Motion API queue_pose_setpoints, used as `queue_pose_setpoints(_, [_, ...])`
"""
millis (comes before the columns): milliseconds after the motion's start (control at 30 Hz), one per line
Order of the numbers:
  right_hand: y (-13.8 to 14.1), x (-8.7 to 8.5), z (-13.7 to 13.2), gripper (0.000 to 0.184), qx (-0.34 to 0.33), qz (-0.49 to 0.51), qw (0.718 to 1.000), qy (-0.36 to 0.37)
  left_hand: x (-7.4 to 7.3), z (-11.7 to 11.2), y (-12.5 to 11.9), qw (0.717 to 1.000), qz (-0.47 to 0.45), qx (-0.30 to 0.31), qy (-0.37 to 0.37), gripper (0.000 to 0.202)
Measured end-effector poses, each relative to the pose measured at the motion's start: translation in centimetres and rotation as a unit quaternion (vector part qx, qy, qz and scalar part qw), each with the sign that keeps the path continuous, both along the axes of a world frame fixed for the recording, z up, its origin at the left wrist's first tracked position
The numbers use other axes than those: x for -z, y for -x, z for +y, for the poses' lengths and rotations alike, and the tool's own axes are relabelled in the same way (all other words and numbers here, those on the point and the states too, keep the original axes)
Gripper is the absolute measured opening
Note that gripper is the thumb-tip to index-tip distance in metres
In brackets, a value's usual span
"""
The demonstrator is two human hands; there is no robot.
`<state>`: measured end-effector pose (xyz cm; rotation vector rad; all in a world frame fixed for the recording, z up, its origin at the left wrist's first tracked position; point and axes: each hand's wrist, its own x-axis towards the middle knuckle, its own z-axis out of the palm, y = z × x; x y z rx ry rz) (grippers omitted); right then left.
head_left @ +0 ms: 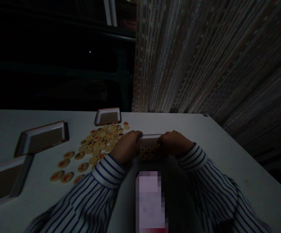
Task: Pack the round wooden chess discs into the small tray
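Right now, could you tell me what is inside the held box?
Several round game pieces; the left hand and right hand cover both ends of the box, hiding any more.

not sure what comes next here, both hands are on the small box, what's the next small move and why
Probably the left hand releases the small box and takes one of the loose xiangqi pieces beside it: the box holds few, many lie on the table.
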<state>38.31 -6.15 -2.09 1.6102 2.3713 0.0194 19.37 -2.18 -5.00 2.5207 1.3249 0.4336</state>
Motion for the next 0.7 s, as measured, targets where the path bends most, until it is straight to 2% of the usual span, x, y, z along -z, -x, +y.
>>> queue_pose_setpoints(467, [-0.1,0.67,0.18,0.022,-0.018,-0.004,0.999,-0.028,0.14,0.13,0.19,1.0,-0.008,0.014,0.006,0.032])
queue_pose_setpoints(700, [-0.2,0.86,0.33,0.022,-0.016,-0.008,1.0,-0.014,0.07,0.1,0.14,1.0,-0.001,0.014,-0.007,0.032])
